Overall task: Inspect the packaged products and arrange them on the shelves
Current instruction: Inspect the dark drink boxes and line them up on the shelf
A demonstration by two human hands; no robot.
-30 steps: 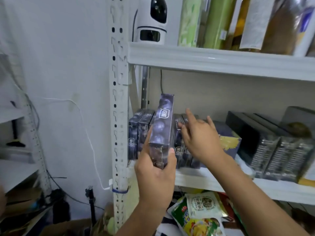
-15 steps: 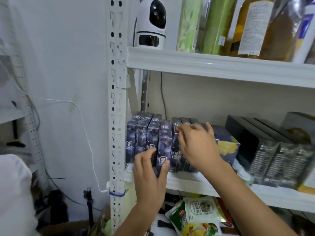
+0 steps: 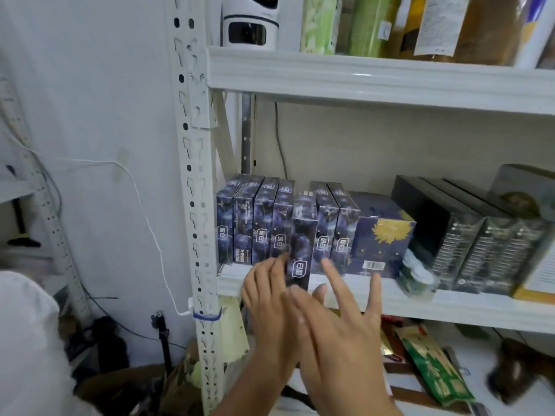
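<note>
Several dark blue boxes (image 3: 255, 220) stand upright in a row at the left end of the middle shelf (image 3: 450, 307). One blue box (image 3: 301, 244) sticks out in front of the row. My left hand (image 3: 267, 298) holds it low down, with fingers along its left side; the thumb is hidden behind my right hand. My right hand (image 3: 342, 322) is blurred, with fingers spread in front of the shelf edge, below the boxes and holding nothing.
Right of the row stand a blue box with a yellow flower (image 3: 381, 244), a small wrapped jar (image 3: 416, 274) and black boxes (image 3: 450, 235). The upper shelf carries a white camera (image 3: 249, 22), green packs and a bottle. Snack bags (image 3: 435, 373) lie below. A perforated post (image 3: 195, 175) borders the left.
The raised blue box came down into the row, where it stands out in front. My right hand left the box tops and dropped back, fingers spread. The view moved closer.
</note>
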